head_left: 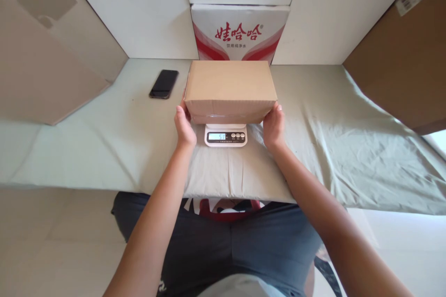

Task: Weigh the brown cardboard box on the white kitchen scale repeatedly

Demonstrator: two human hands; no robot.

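A closed brown cardboard box (230,81) is at the middle of the table, over a small white digital scale (226,143). The scale's lit display reads what looks like 51, with several round buttons to its right. My left hand (184,125) grips the box's left side near the lower front corner, its thumb up and most fingers hidden behind the box. On the opposite side my right hand (274,124) holds the lower right corner in the same way. Whether the box rests its full weight on the scale, I cannot tell.
A black smartphone (164,84) lies left of the box on the pale green cloth (132,125). Behind stands a white carton with red lettering (240,32) among white boxes (146,18). Large brown cartons flank the table at left (59,51) and right (404,55).
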